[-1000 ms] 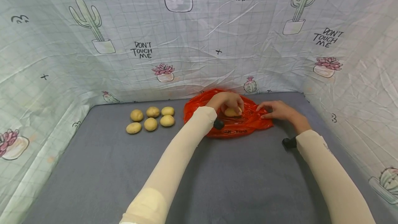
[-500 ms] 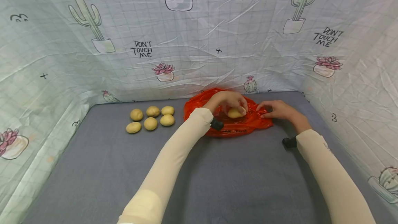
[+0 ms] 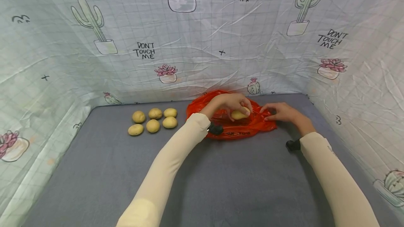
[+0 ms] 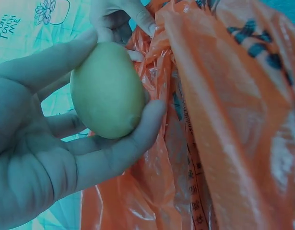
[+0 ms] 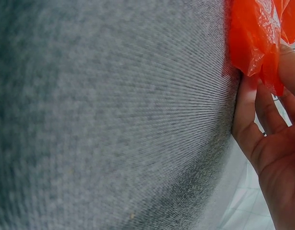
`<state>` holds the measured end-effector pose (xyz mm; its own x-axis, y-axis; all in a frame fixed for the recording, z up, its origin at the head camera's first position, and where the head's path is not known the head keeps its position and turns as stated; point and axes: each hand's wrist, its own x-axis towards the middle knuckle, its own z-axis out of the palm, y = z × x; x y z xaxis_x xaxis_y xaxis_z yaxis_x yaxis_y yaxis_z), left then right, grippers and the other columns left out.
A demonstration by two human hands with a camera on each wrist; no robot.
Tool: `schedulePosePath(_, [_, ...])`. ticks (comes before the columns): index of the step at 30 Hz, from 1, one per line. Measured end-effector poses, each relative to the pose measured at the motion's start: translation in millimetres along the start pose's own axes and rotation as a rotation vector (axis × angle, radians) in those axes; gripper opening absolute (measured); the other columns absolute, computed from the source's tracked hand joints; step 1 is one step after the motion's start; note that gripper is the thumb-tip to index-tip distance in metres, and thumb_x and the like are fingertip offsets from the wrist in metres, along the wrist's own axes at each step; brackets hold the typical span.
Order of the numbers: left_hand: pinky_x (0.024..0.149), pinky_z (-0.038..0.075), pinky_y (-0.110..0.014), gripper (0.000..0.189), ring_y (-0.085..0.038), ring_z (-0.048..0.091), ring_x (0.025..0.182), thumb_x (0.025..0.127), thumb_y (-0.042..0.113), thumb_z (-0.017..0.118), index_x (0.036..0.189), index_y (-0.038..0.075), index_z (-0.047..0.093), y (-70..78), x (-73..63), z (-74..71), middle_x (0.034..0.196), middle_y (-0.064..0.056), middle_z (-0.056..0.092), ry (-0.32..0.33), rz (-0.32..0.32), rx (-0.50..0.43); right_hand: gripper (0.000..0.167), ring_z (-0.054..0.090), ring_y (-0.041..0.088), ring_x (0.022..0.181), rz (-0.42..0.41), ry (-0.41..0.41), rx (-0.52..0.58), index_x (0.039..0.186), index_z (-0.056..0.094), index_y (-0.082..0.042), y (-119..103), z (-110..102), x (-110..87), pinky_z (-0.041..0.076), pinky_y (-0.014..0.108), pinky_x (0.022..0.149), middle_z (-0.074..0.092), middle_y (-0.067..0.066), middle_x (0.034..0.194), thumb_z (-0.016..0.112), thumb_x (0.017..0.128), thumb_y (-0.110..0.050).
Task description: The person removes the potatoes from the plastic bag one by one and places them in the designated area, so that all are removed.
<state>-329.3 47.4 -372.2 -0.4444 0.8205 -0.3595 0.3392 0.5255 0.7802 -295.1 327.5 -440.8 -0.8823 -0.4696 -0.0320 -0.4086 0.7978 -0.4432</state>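
Note:
My left hand (image 3: 231, 102) grips a yellow potato (image 3: 238, 114) over the opening of a red plastic bag (image 3: 202, 106). In the left wrist view the thumb and fingers curl round the potato (image 4: 108, 91), with the crumpled bag (image 4: 224, 120) just beyond. At the bag's right end, my right hand (image 3: 283, 111) pinches the gathered plastic between thumb and fingers. The right wrist view has that hand (image 5: 281, 158) holding a corner of the bag (image 5: 255, 38) close to the table surface. How much lies inside the bag is hidden.
To the left of the bag, several potatoes (image 3: 153, 126) stand in two rows on the grey tabletop (image 3: 104, 171). A printed cloth curtain (image 3: 202, 38) rises behind the table and along both sides.
My left hand has lifted the potato slightly and shifted it a little to the right, while its wrist has swung left. The right hand stays on the bag; the rows of potatoes are unchanged.

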Motion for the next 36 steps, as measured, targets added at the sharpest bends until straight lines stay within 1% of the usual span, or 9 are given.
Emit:
schedulePosePath(3, [0.072,0.061,-0.047,0.034,-0.024,0.059,0.096,0.104,0.021,0.06,0.134,0.006,0.064,-1.9,-5.6,1.3,0.117,-0.009,0.058,0.028,0.035,0.03,0.033,0.06,0.03,0.104,0.002,0.0,0.001,0.12,0.071,-0.018,0.1,0.3,-0.2,0.047,0.051,0.092,0.068,0.013,0.124,0.08,0.089,-0.021])
schedulePosePath(6, [0.074,0.061,-0.049,0.033,-0.026,0.059,0.093,0.105,0.021,0.057,0.134,0.007,0.065,-2.7,-11.4,3.9,0.117,-0.01,0.059,0.067,0.048,0.025,0.032,0.061,0.03,0.105,0.006,-0.001,0.0,0.12,0.071,-0.017,0.1,0.6,-0.1,0.047,0.052,0.093,0.068,0.013,0.125,0.08,0.09,-0.022])
schedulePosePath(12, [0.073,0.061,-0.048,0.03,-0.023,0.06,0.086,0.108,0.02,0.05,0.129,0.009,0.067,-3.9,-18.6,8.8,0.114,-0.007,0.06,0.164,0.032,0.038,0.033,0.06,0.028,0.102,0.008,0.004,-0.008,0.121,0.071,-0.017,1.1,1.9,0.7,0.047,0.049,0.09,0.069,0.012,0.123,0.08,0.09,-0.022])
schedulePosePath(15, [0.074,0.06,-0.051,0.029,-0.023,0.06,0.085,0.108,0.019,0.05,0.128,0.008,0.066,-2.6,-23.5,9.5,0.115,-0.007,0.06,0.183,0.03,0.032,0.033,0.059,0.027,0.099,0.011,0.003,-0.009,0.121,0.071,-0.017,1.2,1.8,1.1,0.046,0.047,0.088,0.069,0.012,0.123,0.08,0.089,-0.021])
schedulePosePath(21, [0.078,0.058,-0.056,0.023,-0.024,0.063,0.083,0.103,0.019,0.06,0.124,0.013,0.069,-0.6,-31.7,10.3,0.115,-0.007,0.061,0.206,0.036,0.051,0.033,0.058,0.027,0.099,0.013,-0.003,-0.008,0.121,0.07,-0.017,1.5,1.3,1.3,0.046,0.047,0.088,0.068,0.012,0.124,0.08,0.09,-0.021])
schedulePosePath(25, [0.08,0.058,-0.058,0.023,-0.025,0.06,0.087,0.097,0.013,0.069,0.12,0.018,0.07,-0.6,-33.8,10.3,0.113,-0.009,0.059,0.214,0.048,0.068,0.033,0.06,0.029,0.103,0.011,-0.002,-0.008,0.121,0.071,-0.017,1.5,0.8,1.3,0.047,0.05,0.091,0.068,0.013,0.125,0.08,0.089,-0.021])
schedulePosePath(27, [0.079,0.058,-0.056,0.025,-0.025,0.059,0.091,0.095,0.011,0.071,0.119,0.018,0.07,-0.7,-34.8,10.5,0.113,-0.01,0.059,0.217,0.053,0.079,0.033,0.06,0.029,0.103,0.01,-0.001,-0.007,0.121,0.071,-0.016,1.1,0.5,1.3,0.047,0.05,0.091,0.068,0.013,0.125,0.079,0.09,-0.021])
schedulePosePath(33, [0.074,0.061,-0.041,0.028,-0.023,0.057,0.097,0.095,0.012,0.073,0.121,0.02,0.07,0.3,-40.8,12.4,0.118,-0.007,0.057,0.248,0.046,0.117,0.033,0.06,0.029,0.102,0.004,0.001,-0.004,0.121,0.07,-0.016,-0.5,0.3,0.7,0.047,0.051,0.091,0.068,0.014,0.124,0.079,0.09,-0.02])
schedulePosePath(36, [0.076,0.06,-0.043,0.03,-0.024,0.057,0.099,0.095,0.012,0.072,0.124,0.02,0.07,0.0,-45.2,14.4,0.119,-0.008,0.058,0.278,0.05,0.116,0.033,0.061,0.031,0.106,0.003,-0.001,0.004,0.121,0.07,-0.015,-1.1,0.2,0.2,0.047,0.054,0.094,0.068,0.014,0.125,0.079,0.09,-0.021])
